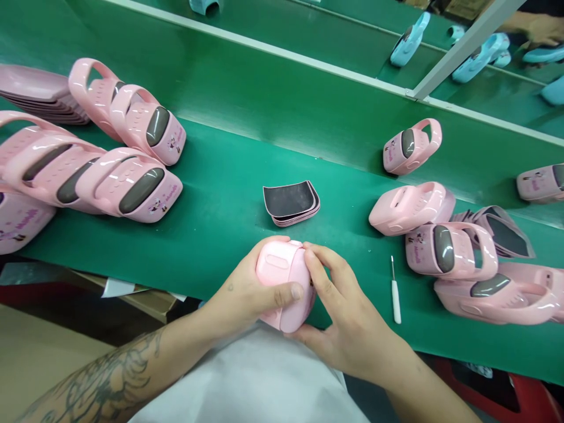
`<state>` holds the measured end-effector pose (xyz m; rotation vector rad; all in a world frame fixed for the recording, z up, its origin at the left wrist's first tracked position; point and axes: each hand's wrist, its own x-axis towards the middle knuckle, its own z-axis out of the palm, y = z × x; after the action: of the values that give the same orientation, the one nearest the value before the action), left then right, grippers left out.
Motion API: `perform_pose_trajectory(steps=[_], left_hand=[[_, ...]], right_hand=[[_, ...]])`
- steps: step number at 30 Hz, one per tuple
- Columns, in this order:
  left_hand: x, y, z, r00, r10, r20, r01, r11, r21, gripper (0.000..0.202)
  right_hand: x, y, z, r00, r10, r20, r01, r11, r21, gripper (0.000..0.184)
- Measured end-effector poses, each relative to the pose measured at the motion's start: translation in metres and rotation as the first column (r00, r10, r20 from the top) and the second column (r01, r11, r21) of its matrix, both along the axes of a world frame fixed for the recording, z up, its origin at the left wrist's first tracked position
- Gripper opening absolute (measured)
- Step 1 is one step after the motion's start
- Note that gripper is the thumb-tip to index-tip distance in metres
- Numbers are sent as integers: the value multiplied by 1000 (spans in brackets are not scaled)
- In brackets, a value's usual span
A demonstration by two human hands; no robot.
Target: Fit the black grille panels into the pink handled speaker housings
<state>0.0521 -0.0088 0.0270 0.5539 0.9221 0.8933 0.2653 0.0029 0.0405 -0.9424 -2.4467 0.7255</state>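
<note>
Close to my body, both hands hold a pink plastic housing (274, 273) just above the bench's front edge. My left hand (240, 296) wraps round its left side, the thumb lying across the top face. On the other side, my right hand (352, 317) grips the edge with fingertips at the top and thumb at the bottom. A paler curved panel sits along that right side of the housing, partly covered by my fingers. Beyond my hands lies a small stack of curved panels (289, 201) with dark inner faces.
Several handled pink housings (141, 191) with dark windows stand at the left, by stacked pink shells (39, 88). More pink housings (449, 249) and loose panels (506, 232) lie right. A white-handled screwdriver (395, 296) rests nearby. Past the green divider are blue housings (409, 41) and a person's hand (544, 28).
</note>
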Motion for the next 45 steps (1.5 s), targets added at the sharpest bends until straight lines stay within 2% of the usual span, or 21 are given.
perform_pose_trajectory(steps=[9, 15, 31, 41, 45], left_hand=[[-3, 1, 8, 996, -23, -83, 26, 999, 47, 82], [-3, -5, 6, 997, 21, -80, -16, 998, 55, 79], [-4, -5, 9, 982, 17, -187, 0, 996, 90, 78], [-3, -6, 8, 975, 18, -222, 11, 991, 131, 76], [-1, -6, 10, 977, 27, -213, -13, 998, 69, 78]], right_hand=[[-3, -1, 1, 999, 21, -28, -20, 999, 49, 96], [-5, 0, 1, 999, 38, -27, -36, 997, 72, 96], [-5, -3, 5, 999, 49, 11, -50, 991, 125, 96], [-2, -2, 7, 997, 64, 33, -68, 992, 111, 97], [-1, -3, 6, 997, 65, 38, -68, 995, 73, 99]])
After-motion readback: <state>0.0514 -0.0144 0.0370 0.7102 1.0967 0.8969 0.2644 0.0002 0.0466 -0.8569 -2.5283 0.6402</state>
